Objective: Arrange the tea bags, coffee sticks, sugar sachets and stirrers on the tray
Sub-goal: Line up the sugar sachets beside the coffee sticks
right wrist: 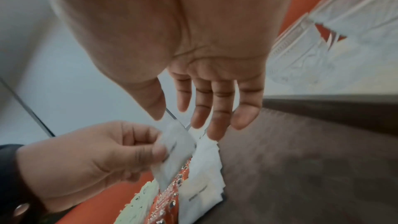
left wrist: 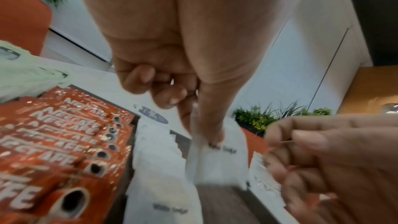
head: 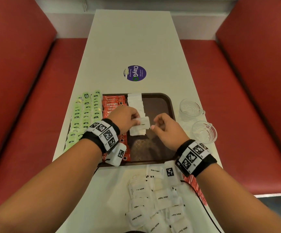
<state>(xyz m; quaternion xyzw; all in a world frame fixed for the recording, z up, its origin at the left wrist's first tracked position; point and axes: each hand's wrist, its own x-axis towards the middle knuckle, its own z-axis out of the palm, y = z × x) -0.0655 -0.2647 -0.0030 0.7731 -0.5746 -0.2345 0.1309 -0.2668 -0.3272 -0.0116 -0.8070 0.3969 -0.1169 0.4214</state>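
A brown tray [head: 156,105] holds columns of green tea bags [head: 86,113] at its left, then red coffee sticks [head: 112,103] and a column of white sugar sachets [head: 135,101]. My left hand [head: 136,121] pinches one sugar sachet [head: 144,123] between thumb and fingers just above the near end of that column. In the left wrist view the held sachet [left wrist: 219,163] hangs from the fingers [left wrist: 178,98]. My right hand [head: 156,126] hovers right beside it over the bare tray, fingers relaxed and holding nothing; the right wrist view shows the fingers [right wrist: 215,108] straight.
Loose sugar sachets [head: 153,199] lie in a heap on the table near me. Red-wrapped sticks [head: 195,187] lie under my right wrist. Two glass cups [head: 190,108] [head: 203,132] stand right of the tray. A purple sticker [head: 135,73] is beyond it. Red benches flank the table.
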